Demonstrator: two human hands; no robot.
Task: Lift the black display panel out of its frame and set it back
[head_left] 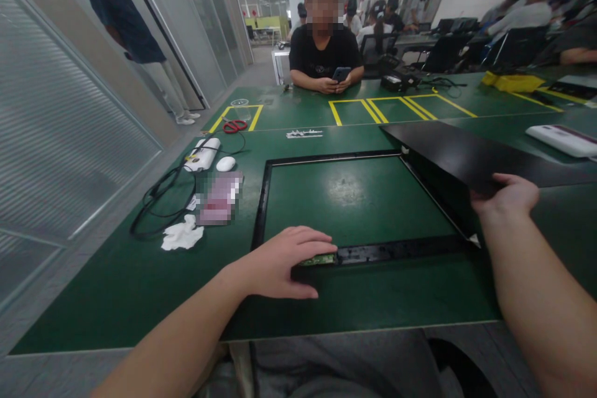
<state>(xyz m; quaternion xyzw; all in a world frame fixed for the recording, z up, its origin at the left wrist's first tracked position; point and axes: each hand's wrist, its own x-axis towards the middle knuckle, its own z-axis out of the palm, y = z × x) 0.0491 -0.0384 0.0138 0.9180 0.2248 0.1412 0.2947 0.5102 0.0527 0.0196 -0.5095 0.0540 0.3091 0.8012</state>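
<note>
On the near bar of a thin black rectangular frame (392, 253), toward its left end, the left hand (284, 261) is laid palm down, its fingers stretched out and its thumb spread apart; nothing is gripped by it. Beside its fingertips a strip of green circuit board (323, 259) is exposed. By the right hand (508, 193) the near edge of a large flat black panel (459, 146) is pinched, and the panel is held tilted above the right side of the frame.

The frame is set flat on the dark green tabletop (354, 329), which is seen through its opening. As judged from this, the panel is not seated within the frame; whether any edge is joined cannot be told. What is left appears to be held up by the right hand alone.

Farther left, a crumpled white tissue (183, 233), a smooth white oval object (226, 164), a white block-shaped device (203, 154) and a looped black cable (149, 202) are placed. Beyond the frame, small white pieces (304, 134) and red-handled scissors (234, 127) are laid out. At the far edge, a phone (341, 74) is held by a seated person in black (321, 53).
</note>
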